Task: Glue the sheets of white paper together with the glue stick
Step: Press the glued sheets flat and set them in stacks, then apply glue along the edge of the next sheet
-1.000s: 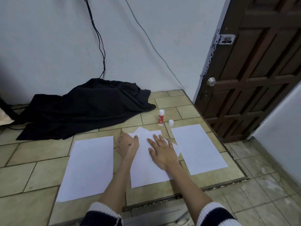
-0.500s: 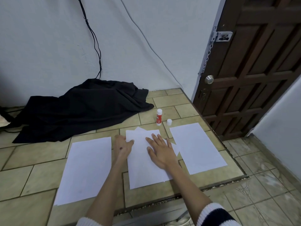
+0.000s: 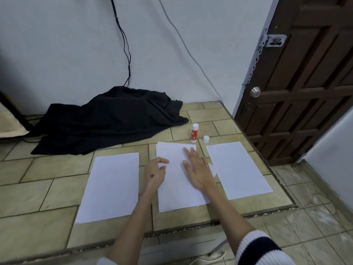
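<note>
Three groups of white paper lie on the tiled floor. The middle stack (image 3: 174, 190) has a sheet on top and corners of a lower sheet sticking out at its right. My right hand (image 3: 197, 169) lies flat on it, fingers spread. My left hand (image 3: 155, 172) rests at the stack's left edge with fingers curled, holding nothing. A single sheet (image 3: 112, 186) lies to the left, another sheet (image 3: 238, 169) to the right. The red and white glue stick (image 3: 194, 132) stands upright beyond the stack, its white cap (image 3: 206, 139) beside it.
A black cloth (image 3: 107, 121) is heaped near the wall at the back left. Cables (image 3: 124, 43) hang down the wall. A brown wooden door (image 3: 305, 83) stands at the right. The raised tile platform ends in a step (image 3: 191, 228) just in front of me.
The top sheet has been squared up over the stack. My left hand slid from the top left corner down to the left edge. My right hand stays flat on the paper.
</note>
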